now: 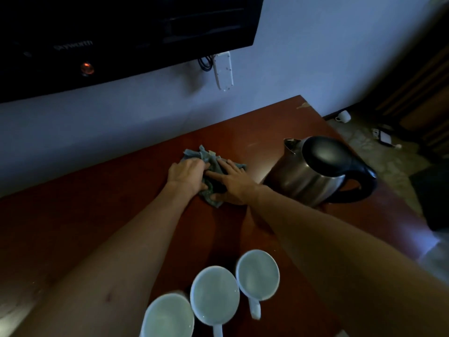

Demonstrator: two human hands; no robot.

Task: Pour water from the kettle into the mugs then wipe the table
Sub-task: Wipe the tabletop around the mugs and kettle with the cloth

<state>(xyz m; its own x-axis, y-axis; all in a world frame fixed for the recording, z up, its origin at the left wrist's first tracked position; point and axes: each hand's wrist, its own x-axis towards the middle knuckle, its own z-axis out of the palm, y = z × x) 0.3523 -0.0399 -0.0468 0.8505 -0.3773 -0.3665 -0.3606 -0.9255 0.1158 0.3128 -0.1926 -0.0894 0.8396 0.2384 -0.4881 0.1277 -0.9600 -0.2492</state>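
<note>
A crumpled grey-green cloth [211,158] lies on the reddish-brown table [97,215] near its far edge. My left hand [187,175] grips the cloth's left part with curled fingers. My right hand [232,181] presses flat on its right part, fingers spread. A steel kettle [313,171] with a black lid and handle stands upright just right of my right hand. Three white mugs sit in a row at the near edge: left mug [167,317], middle mug [215,294], right mug [257,273]. Their insides look pale; the water level is hard to tell.
A dark TV [121,32] hangs on the wall above the table, with a white power strip [223,71] below it. On the floor to the right are another white mug [343,116] and a small device [385,137]. The table's right edge runs diagonally past the kettle.
</note>
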